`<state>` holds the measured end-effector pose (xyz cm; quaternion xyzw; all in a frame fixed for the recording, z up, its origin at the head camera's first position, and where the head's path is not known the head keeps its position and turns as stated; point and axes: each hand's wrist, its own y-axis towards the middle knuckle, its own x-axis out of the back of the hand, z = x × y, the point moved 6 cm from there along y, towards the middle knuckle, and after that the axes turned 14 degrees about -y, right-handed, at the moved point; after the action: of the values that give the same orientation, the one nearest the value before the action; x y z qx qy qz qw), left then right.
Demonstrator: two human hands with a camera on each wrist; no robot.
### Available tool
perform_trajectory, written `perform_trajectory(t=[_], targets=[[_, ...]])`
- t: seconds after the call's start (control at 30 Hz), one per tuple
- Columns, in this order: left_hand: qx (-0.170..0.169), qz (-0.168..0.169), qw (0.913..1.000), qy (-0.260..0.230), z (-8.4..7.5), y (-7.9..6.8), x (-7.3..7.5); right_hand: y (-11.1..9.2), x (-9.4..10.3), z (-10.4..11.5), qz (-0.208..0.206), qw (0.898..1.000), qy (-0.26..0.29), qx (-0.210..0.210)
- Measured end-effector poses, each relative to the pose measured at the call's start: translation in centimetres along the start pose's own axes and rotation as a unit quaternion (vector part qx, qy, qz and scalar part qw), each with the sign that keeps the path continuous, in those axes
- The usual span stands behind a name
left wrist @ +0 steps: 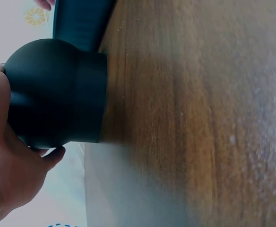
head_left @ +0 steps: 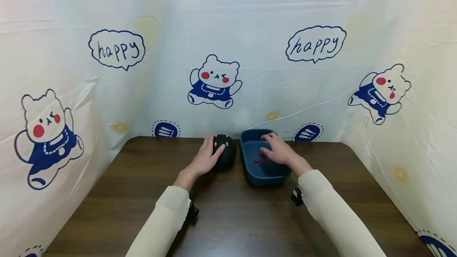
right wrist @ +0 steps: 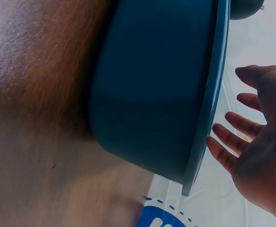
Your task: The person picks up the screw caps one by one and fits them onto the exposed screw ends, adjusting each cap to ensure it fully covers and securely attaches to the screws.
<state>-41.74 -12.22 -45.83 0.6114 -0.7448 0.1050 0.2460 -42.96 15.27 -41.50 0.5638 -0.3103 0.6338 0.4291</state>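
Observation:
A black round object (head_left: 230, 158) with a short cylindrical base and small silvery bits on top stands on the table. My left hand (head_left: 206, 158) holds it from the left, thumb and fingers curved round its dome; in the left wrist view, the hand (left wrist: 15, 161) cups the rounded part. To the right is a blue rectangular tray (head_left: 265, 181) with several small red pieces (head_left: 256, 160) inside. Over the tray's right side hovers my right hand (head_left: 282, 152). In the right wrist view, its fingers (right wrist: 242, 125) are spread above the rim with nothing visible between them.
The dark wooden table (head_left: 228, 217) runs up to a printed curtain (head_left: 264, 90) with bear drawings at the back and both sides. A thin white cord (head_left: 303, 109) hangs across the curtain behind the tray.

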Motion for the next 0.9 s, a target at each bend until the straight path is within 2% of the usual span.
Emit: perform_trajectory(t=[0.17, 0.33, 0.6, 0.9], targets=[[0.0, 0.002, 1.0, 0.002, -0.6, 0.2, 0.0, 0.6, 0.1, 0.0, 0.019, 1.0, -0.003, -0.005], [-0.001, 0.0, 1.0, -0.002, -0.8, 0.1, 0.2, 1.2, -0.2, 0.4, 0.036, 0.999, -0.012, 0.01], [0.006, 0.0, 1.0, 0.002, -0.5, -0.3, 0.0, 1.8, -1.6, 1.0, 0.072, 0.997, -0.007, 0.028], [0.001, -0.005, 1.0, -0.003, -0.4, -0.4, 0.0, 1.8, -2.7, 1.2, 0.112, 0.993, 0.019, 0.007]])
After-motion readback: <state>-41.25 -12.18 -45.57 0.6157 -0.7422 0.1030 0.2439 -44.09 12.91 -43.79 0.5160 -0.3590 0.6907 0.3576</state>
